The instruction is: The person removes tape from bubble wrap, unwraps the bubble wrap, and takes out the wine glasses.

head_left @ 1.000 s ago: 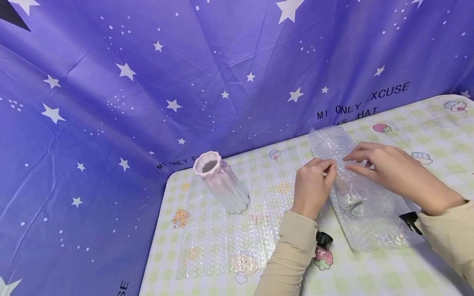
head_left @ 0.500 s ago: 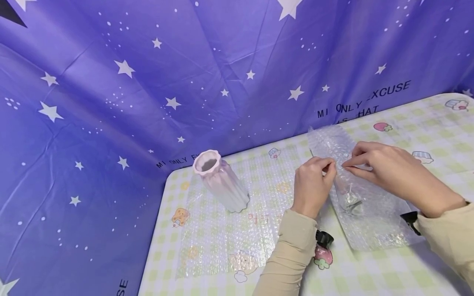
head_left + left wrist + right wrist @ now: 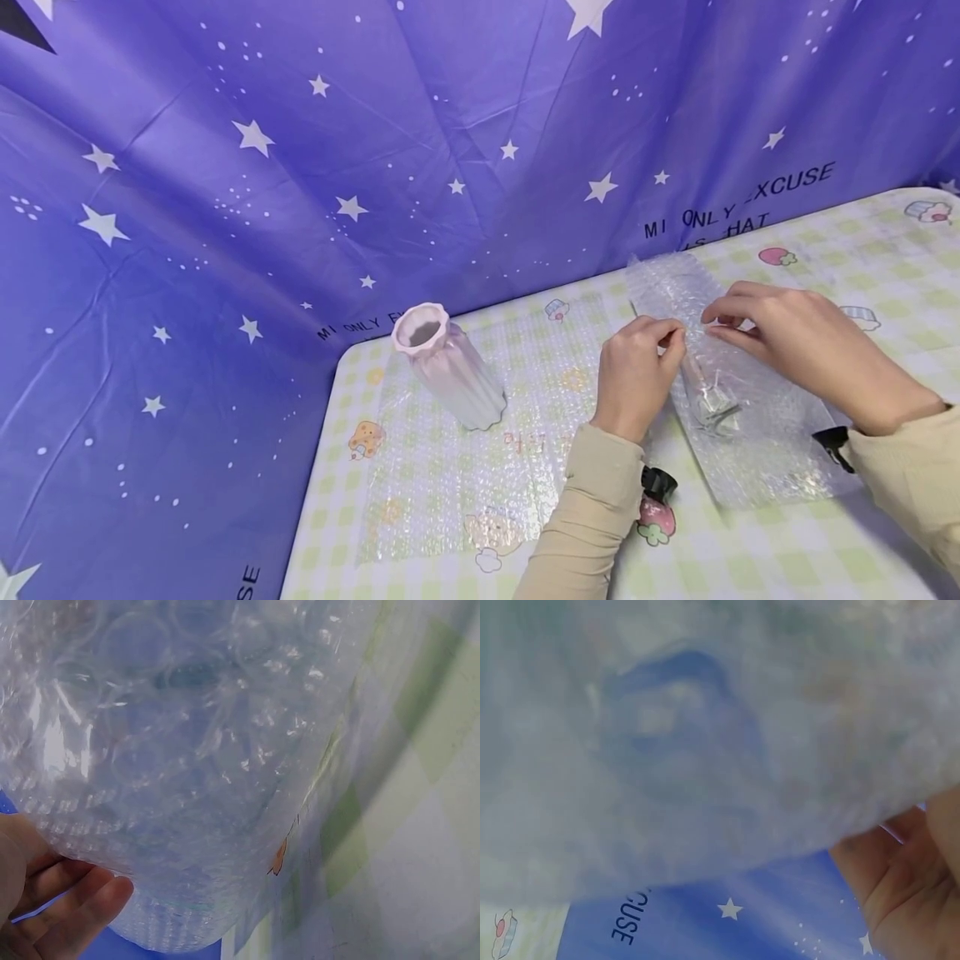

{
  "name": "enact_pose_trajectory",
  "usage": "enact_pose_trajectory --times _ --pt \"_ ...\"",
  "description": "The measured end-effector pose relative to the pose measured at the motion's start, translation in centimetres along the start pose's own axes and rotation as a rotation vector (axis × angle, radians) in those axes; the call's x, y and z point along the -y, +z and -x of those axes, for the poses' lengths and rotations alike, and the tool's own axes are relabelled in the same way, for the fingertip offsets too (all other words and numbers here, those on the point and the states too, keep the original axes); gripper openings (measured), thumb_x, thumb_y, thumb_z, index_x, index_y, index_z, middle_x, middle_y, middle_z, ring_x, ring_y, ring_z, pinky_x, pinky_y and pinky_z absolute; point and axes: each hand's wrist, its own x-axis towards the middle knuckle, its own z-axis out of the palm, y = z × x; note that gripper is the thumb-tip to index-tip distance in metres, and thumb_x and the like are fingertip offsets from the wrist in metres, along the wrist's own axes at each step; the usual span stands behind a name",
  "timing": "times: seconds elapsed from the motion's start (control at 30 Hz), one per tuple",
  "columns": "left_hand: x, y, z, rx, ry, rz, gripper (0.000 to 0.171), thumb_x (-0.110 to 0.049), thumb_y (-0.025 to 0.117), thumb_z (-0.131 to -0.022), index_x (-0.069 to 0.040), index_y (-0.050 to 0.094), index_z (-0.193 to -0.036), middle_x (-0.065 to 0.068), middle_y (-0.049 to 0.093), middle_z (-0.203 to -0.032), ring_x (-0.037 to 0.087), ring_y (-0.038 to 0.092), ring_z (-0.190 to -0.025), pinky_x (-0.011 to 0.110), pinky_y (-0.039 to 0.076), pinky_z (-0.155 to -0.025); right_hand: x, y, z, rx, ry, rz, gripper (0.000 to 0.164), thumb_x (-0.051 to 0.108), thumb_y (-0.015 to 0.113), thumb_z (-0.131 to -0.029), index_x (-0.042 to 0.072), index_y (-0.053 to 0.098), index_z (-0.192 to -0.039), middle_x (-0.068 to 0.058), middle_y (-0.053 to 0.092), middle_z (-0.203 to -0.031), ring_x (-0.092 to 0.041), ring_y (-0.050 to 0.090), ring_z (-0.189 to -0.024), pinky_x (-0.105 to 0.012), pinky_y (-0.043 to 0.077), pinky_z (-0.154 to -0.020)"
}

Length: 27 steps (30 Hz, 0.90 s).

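On the right of the table lies a folded sheet of bubble wrap (image 3: 757, 458). A shiny, partly see-through thing (image 3: 716, 408) with a pinkish upper part shows through it, its kind blurred by the bubbles. My left hand (image 3: 636, 375) pinches the wrap's near-left side between thumb and fingers. Just to its right, my right hand (image 3: 795, 342) pinches the wrap with thumb and forefinger. In the left wrist view, curled fingers (image 3: 82, 900) are at the wrap's edge. The right wrist view has the wrap across most of it, with the right hand's fingers (image 3: 877, 862) partly behind.
A pink-to-white fluted vase (image 3: 453, 367) stands left, on a second flat sheet of bubble wrap (image 3: 427, 508). The checked tablecloth (image 3: 795, 550) covers the table. A purple star-printed curtain (image 3: 480, 150) hangs along the back edge and left side.
The right thumb and fingertips have come together, then shifted slightly right along the wrap. My left hand stays almost in place, and the vase has not moved.
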Motion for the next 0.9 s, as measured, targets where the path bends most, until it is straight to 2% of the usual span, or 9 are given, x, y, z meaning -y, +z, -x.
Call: enact_pose_trajectory --times 0.2,0.33,0.63,0.9 --pt "-0.06 -0.04 -0.07 0.004 -0.004 0.012 0.012 -0.017 0.067 -0.094 -0.018 0.079 -0.096 -0.01 0.073 -0.087 -0.005 0.064 -0.076 -0.001 0.043 -0.07 -0.17 0.0 0.07 0.019 0.018 -0.005 0.011 0.003 0.079 -0.08 0.009 0.076 -0.089 -0.003 0.068 -0.091 -0.023 0.065 -0.071 -0.049 0.054 -0.065" --pt "-0.12 -0.02 -0.03 0.007 -0.008 0.014 0.012 -0.018 0.067 -0.094 -0.018 0.079 -0.097 -0.01 0.073 -0.087 -0.006 0.064 -0.076 -0.001 0.042 -0.07 -0.27 0.2 0.17 -0.01 0.003 -0.001 0.011 0.001 0.078 -0.08 0.007 0.075 -0.09 -0.003 0.068 -0.088 -0.024 0.066 -0.072 -0.05 0.054 -0.066" --pt "-0.37 -0.01 -0.1 0.007 -0.011 0.033 0.013 -0.02 0.067 -0.095 -0.017 0.078 -0.1 -0.01 0.073 -0.09 -0.005 0.065 -0.079 -0.001 0.043 -0.073 -0.26 0.43 0.05 -0.1 -0.039 0.011 0.018 0.001 0.076 -0.081 0.007 0.073 -0.098 -0.004 0.067 -0.085 -0.023 0.063 -0.065 -0.051 0.052 -0.059" --pt "-0.47 -0.08 0.0 0.016 -0.005 -0.01 0.014 -0.022 0.065 -0.097 -0.017 0.078 -0.102 -0.009 0.073 -0.093 -0.004 0.067 -0.081 0.001 0.045 -0.075 0.03 0.47 -0.09 -0.115 -0.047 0.046 0.015 0.009 0.076 -0.084 0.011 0.073 -0.098 0.001 0.066 -0.08 -0.014 0.056 -0.059 -0.045 0.049 -0.051"
